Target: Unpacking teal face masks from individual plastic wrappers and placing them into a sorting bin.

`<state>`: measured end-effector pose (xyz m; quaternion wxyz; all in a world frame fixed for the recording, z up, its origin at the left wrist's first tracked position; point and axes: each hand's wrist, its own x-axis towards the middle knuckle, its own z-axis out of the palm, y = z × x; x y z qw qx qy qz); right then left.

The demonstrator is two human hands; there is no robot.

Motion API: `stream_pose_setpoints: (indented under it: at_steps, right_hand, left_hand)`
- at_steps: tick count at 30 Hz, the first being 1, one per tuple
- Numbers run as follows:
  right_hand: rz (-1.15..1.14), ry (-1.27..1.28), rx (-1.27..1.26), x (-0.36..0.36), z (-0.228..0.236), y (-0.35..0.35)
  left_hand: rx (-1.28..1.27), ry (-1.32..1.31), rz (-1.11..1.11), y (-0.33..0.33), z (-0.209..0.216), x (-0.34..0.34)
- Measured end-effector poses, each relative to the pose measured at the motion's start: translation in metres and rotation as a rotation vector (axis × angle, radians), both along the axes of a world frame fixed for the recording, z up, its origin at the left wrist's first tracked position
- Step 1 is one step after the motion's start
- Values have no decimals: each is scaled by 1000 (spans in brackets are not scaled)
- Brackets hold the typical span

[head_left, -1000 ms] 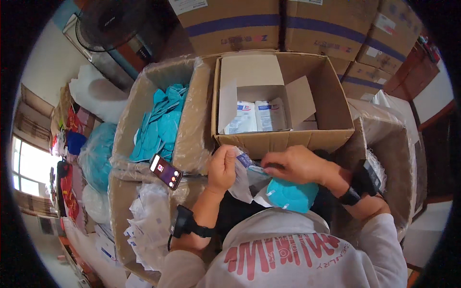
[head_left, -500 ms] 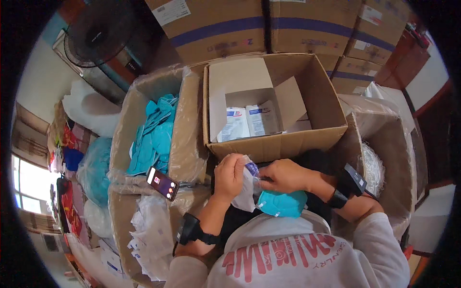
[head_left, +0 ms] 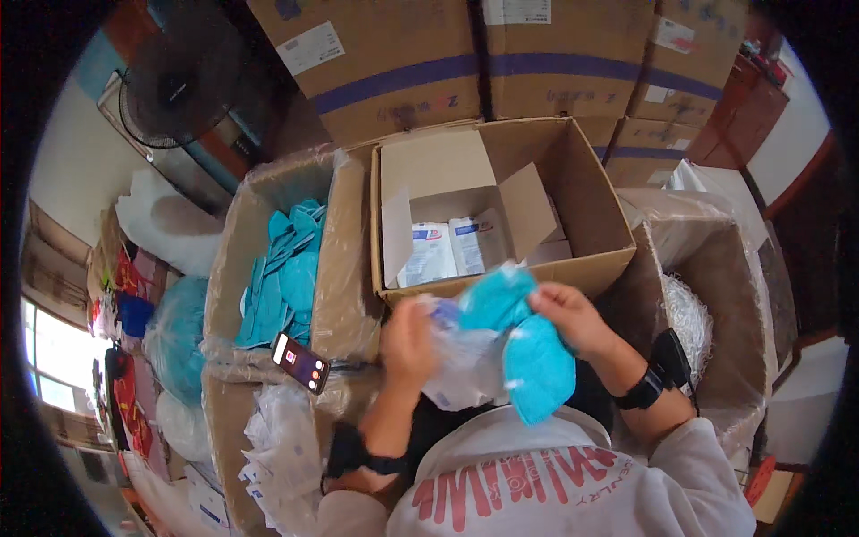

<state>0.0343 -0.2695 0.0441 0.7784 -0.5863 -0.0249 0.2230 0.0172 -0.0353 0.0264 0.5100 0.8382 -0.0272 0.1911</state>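
Reading the clock from between the hands, the left hand point(head_left: 409, 345) is at nine o'clock, its grip closed on the side of a translucent bag point(head_left: 461, 371) with some blue print – hand and bag are both blurred. The right hand point(head_left: 574, 315) is at three o'clock, its grip clamped on the edge of the upper teal mask point(head_left: 497, 300), which sits at twelve o'clock, just above the bag. The lower teal mask point(head_left: 540, 371) hangs at five o'clock from the upper one, in front of the lap; whether the right hand also bears it, I cannot tell. Near the hands, at twelve o'clock, stands an open carton point(head_left: 595, 201) with a flapped white box point(head_left: 438, 166) inside, and in that box stand white packets point(head_left: 429, 255). At ten o'clock a plastic-lined carton point(head_left: 347, 268) holds a heap of teal masks point(head_left: 282, 277). A lit phone point(head_left: 300, 362) lies tilted near nine o'clock – below it, at eight, are loose white bags point(head_left: 277, 456). At three o'clock a white bundle point(head_left: 687, 336) lies in another carton point(head_left: 729, 313). Stacked cartons point(head_left: 394, 63) with blue bands fill eleven to one o'clock.
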Motion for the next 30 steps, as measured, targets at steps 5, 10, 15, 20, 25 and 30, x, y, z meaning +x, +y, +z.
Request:
stream_pose_setpoints:
  at_steps: [5, 10, 15, 20, 25, 30]
  right_hand:
    - [-479, 18, 368, 13, 32, -53]
    - [-678, -98, 388, 30, -17, -120]
    - [-630, -68, 373, 22, 1, -111]
    - [-516, -215, 8, 22, 7, -104]
    - [-196, -426, -185, 17, 28, -54]
    - [-11, -372, -89, -1, 36, -21]
  left_hand:
    - [739, -608, 534, 156, 58, -41]
    - [794, -542, 1168, 293, 107, -137]
    - [921, 823, 1268, 400, -6, -303]
    - [1128, 486, 1256, 354, -16, -244]
    - [91, 176, 86, 172, 45, -54]
    - [-817, 524, -709, -35, 40, -1]
